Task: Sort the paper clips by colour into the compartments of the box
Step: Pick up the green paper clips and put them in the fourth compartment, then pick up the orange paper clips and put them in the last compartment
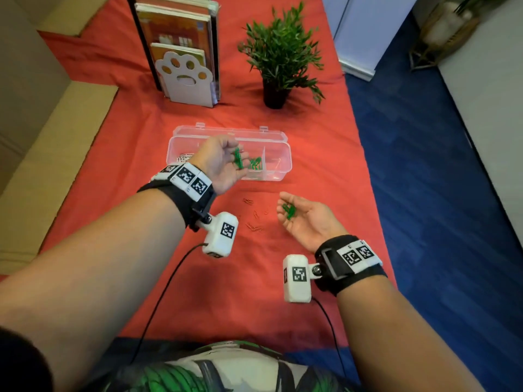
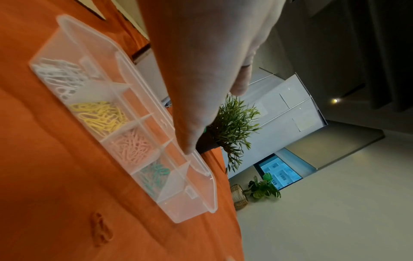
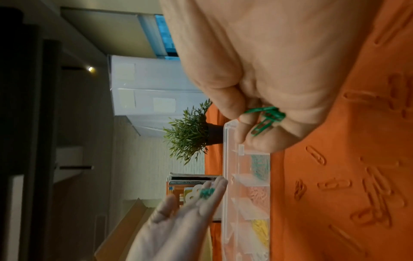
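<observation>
1. Left hand point(image 1: 219, 162) hovers palm-up over the clear box point(image 1: 278, 176), fingers loosely cupped around a few green clips point(image 1: 238, 158)
2. Right hand point(image 1: 305, 219) is palm-up above the red surface point(image 1: 311, 131), cradling more green paper clips point(image 1: 289, 210) in relaxed fingers
3. The box's long axis runs left to right, lid open at the back
4. Red clips point(image 1: 253, 219) lie scattered between the hands
</observation>
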### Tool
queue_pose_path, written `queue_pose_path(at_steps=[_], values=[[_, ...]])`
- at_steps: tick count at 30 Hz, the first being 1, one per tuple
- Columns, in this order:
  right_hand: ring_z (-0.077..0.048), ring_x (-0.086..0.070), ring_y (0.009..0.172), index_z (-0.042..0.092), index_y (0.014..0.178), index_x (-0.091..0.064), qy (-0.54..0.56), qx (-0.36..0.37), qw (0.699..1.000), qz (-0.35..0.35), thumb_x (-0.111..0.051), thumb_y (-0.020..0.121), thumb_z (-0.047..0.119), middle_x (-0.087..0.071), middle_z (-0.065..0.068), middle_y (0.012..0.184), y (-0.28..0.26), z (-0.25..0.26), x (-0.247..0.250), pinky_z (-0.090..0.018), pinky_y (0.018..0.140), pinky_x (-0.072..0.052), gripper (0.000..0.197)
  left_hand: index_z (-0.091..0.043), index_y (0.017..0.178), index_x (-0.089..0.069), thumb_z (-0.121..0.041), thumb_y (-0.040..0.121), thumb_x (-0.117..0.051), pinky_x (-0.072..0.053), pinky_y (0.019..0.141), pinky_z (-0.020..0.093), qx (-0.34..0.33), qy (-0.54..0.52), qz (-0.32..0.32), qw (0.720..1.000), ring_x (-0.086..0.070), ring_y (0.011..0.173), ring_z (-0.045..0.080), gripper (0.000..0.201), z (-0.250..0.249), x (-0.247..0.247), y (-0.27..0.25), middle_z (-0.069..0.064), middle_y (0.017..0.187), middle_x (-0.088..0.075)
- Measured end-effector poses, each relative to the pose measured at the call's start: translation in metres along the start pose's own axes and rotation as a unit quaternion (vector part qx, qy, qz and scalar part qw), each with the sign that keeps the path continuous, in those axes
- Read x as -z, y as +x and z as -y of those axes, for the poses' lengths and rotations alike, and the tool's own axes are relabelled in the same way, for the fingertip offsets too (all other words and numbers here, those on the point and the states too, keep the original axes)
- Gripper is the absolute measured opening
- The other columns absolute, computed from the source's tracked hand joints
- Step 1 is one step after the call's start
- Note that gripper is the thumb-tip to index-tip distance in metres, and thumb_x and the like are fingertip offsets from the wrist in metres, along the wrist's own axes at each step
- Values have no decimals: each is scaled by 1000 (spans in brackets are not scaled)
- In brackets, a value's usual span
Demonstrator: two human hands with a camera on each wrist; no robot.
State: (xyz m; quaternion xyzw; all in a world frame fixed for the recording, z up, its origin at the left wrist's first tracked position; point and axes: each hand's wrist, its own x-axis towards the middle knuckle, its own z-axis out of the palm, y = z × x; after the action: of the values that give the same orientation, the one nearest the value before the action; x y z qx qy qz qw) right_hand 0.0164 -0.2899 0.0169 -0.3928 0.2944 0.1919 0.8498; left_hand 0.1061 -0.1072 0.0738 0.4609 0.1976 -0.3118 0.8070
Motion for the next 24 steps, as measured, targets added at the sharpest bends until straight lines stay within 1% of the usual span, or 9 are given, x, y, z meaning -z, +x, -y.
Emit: queue_pose_path(at_steps=[2, 3, 4, 6, 9, 12, 17, 20, 24], values=[[-14, -53, 68, 5, 95, -58, -47, 11, 999, -22, -33, 98, 8, -55, -6, 80, -1, 2, 3, -18, 53, -51, 26, -15, 68, -40, -16, 85, -34, -44, 74, 22, -12, 1, -6, 1000, -50, 54, 12, 19, -3, -11, 5, 1, 67, -47], [-13, -52, 68, 5, 95, -58, -72, 16, 997, -29, -31, 98, 7, -55, -6, 80, -1, 2, 4, -18, 53, -49, 27, -17, 69, -41, -14, 85, -35, -44, 89, 24, -22, 8, -20, 1000, -52, 58, 12, 17, -4, -13, 9, 0, 71, -48], [-13, -51, 68, 5, 94, -58, -100, 21, 994, -37, -30, 99, 5, -54, -5, 80, -1, 3, 4, -17, 53, -49, 28, -17, 76, -46, -13, 84, -38, -34, 108, 31, -35, 18, -39, 998, -55, 73, 12, 12, -3, -13, 12, 1, 82, -50], [-12, -49, 65, 6, 90, -57, -171, 44, 983, -55, -27, 98, 0, -52, -5, 78, 2, 4, 1, -16, 51, -46, 31, -12, 91, -51, -9, 81, -43, -16, 119, 41, -64, 37, -79, 994, -49, 105, 16, 13, -2, -7, 16, 2, 97, -49], [-10, -47, 58, 13, 86, -53, -296, 137, 940, -98, -27, 93, -8, -51, -4, 75, 12, 12, -17, -15, 46, -43, 34, -12, 98, -52, -6, 84, -45, -43, 98, 30, -110, 88, -137, 981, -52, 96, 9, 17, 4, 13, 14, -2, 91, -51], [-8, -50, 59, 13, 93, -53, -368, 250, 888, -112, -32, 90, -8, -52, 0, 75, 20, 29, -51, -15, 51, -46, 30, -12, 104, -58, -5, 87, -50, -40, 64, 19, -186, 200, -220, 936, -52, 76, 9, 20, 15, 43, 3, -7, 81, -56], [-23, -58, 85, 14, 101, -59, -487, 316, 807, -108, -36, 77, 7, -59, -18, 109, 50, 37, -106, -32, 83, -49, 34, -2, 114, -59, 5, 80, -48, -45, 83, 19, -228, 388, -330, 829, -59, 88, 18, 36, 36, 109, -27, 13, 104, -63], [-27, -50, 122, 9, 128, -54, -654, 239, 709, -112, -43, 85, 3, -52, -17, 134, 55, 31, -117, -21, 100, -32, 44, -7, 118, -59, 2, 76, -50, -42, 101, 35, -190, 488, -356, 774, -56, 108, 31, 45, 42, 144, -39, 18, 118, -60], [-29, -54, 113, 5, 117, -61, -664, 298, 680, -82, -42, 81, -6, -58, -16, 120, 55, 7, -118, -30, 96, -42, 42, -9, 118, -61, -3, 77, -58, -41, 100, 34, -144, 562, -363, 729, -56, 103, 37, 41, 49, 173, -49, 23, 115, -55]])
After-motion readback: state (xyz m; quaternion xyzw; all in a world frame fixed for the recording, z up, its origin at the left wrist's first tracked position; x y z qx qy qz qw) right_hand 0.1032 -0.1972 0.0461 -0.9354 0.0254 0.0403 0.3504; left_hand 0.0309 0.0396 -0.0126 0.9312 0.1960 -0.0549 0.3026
